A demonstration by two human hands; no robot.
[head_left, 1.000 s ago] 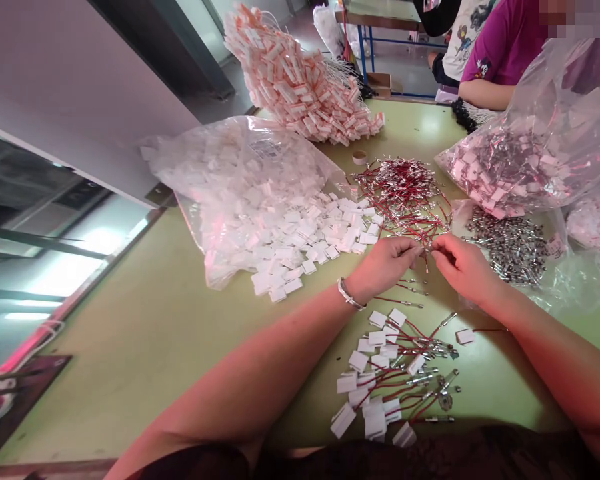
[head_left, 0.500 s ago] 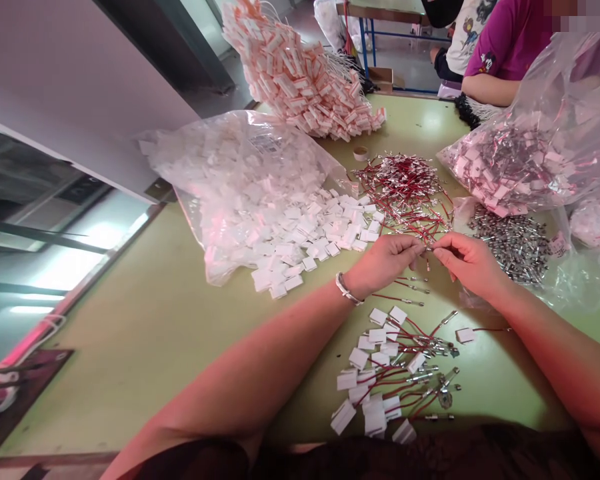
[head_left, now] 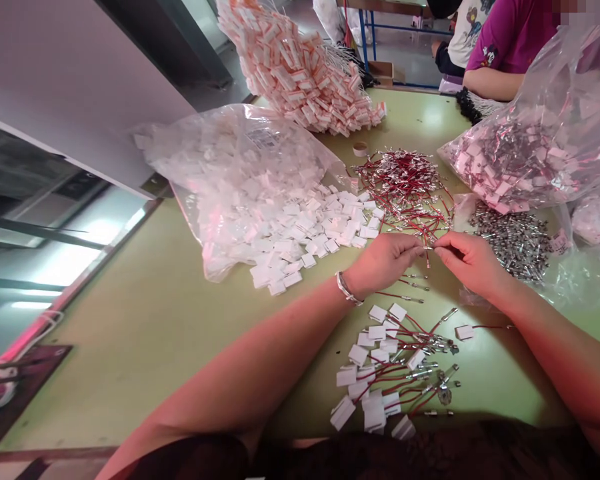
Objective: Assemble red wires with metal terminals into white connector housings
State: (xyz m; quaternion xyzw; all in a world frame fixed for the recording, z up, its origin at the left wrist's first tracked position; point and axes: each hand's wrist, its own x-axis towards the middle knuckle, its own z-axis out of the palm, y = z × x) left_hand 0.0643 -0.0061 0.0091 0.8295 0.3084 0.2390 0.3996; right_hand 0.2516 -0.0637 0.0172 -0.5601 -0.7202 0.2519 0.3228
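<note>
My left hand and my right hand meet above the table in front of the wire pile, both closed in a pinch. A small shiny fuse spans their fingertips; its ends are hidden by the fingers. Just below it shows a short red wire with a metal tip; whether it joins the fuse I cannot tell. Beneath my left wrist lie several red wires with fuses. Nearer to me, white plastic holders on red wires with fuses are spread in a cluster.
Red wires form a heap beyond my hands. Loose fuses lie on plastic at right. A clear bag spills white holders at left; another bag stands right. Orange-white bundled parts and a tape roll are farther back. Someone in purple sits across.
The view has shifted slightly. My hands stay pinched together in nearly the same place, and the shiny fuse between the fingertips shows more clearly.
</note>
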